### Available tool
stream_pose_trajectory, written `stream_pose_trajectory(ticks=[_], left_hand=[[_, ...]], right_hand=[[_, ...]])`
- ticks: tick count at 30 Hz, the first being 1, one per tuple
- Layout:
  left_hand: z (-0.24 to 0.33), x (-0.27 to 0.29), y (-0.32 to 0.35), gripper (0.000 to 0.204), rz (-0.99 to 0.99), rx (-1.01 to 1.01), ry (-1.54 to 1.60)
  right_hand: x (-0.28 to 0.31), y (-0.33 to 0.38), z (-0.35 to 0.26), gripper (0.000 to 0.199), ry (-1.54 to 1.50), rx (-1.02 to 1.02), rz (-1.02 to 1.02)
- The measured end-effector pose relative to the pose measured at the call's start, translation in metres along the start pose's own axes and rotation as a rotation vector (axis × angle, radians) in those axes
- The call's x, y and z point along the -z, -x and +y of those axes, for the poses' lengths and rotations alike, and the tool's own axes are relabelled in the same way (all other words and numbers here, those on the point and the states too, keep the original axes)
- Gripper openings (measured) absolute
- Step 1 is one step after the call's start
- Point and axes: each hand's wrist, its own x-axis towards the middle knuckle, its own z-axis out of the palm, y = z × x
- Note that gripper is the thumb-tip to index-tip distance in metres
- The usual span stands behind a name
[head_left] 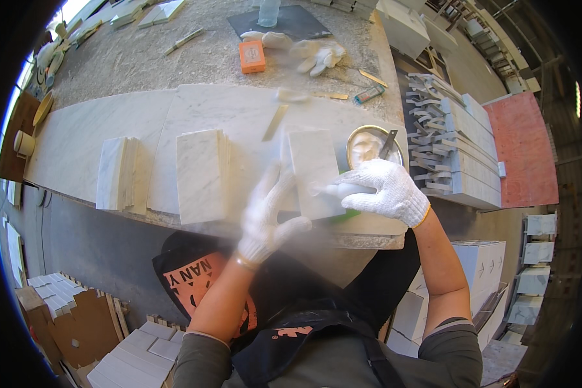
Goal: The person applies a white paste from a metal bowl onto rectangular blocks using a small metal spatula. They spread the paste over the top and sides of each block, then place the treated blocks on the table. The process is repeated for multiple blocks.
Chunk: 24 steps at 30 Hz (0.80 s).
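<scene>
My left hand (265, 216), in a white knitted glove, has its fingers stretched out and thumb apart. It is at the left edge of a pale marble tile stack (313, 161); whether it touches is blurred. My right hand (388, 191), gloved too, is closed around a whitish object (349, 190) at the stack's right side; its kind is not clear. Just beyond that hand stands an open round tin (351, 139) of cream-coloured paste with a flat blade (388, 143) in it. Something green (350, 213) shows beside the stack. A whitish haze blurs the area around my left hand.
Two more marble tile stacks (200, 174) (115, 173) stand left on the marble slab (71, 139). Beyond lie an orange box (252, 57), spare gloves (320, 55), and a yellowish strip (275, 123). Strapped slabs (469, 152) stand right of the bench; cartons (475, 262) sit lower right.
</scene>
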Motion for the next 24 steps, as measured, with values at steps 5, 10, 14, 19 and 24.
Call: stream_pose_trajectory(ticks=[5,10,14,19,24], left_hand=[[-0.0011,0.0000,0.0001,0.095,-0.001,-0.010,-0.001],[-0.0003,0.0002,-0.0002,0.095,-0.003,-0.004,-0.009],[0.0000,-0.0002,-0.0004,0.096,0.001,0.002,0.001],[-0.0005,-0.0010,-0.0006,0.095,0.009,-0.003,0.012],[0.0003,0.0003,-0.0006,0.096,-0.008,0.000,-0.020]], right_hand=[[0.0007,0.0000,-0.0001,0.036,-0.016,0.006,0.000],[-0.0004,-0.0013,0.0021,0.035,0.013,0.036,0.009],[-0.0010,-0.0012,0.0041,0.035,-0.002,0.030,0.003],[-0.0014,-0.0014,0.0050,0.035,0.017,0.039,0.016],[-0.0007,-0.0012,0.0046,0.034,-0.033,0.030,0.007]])
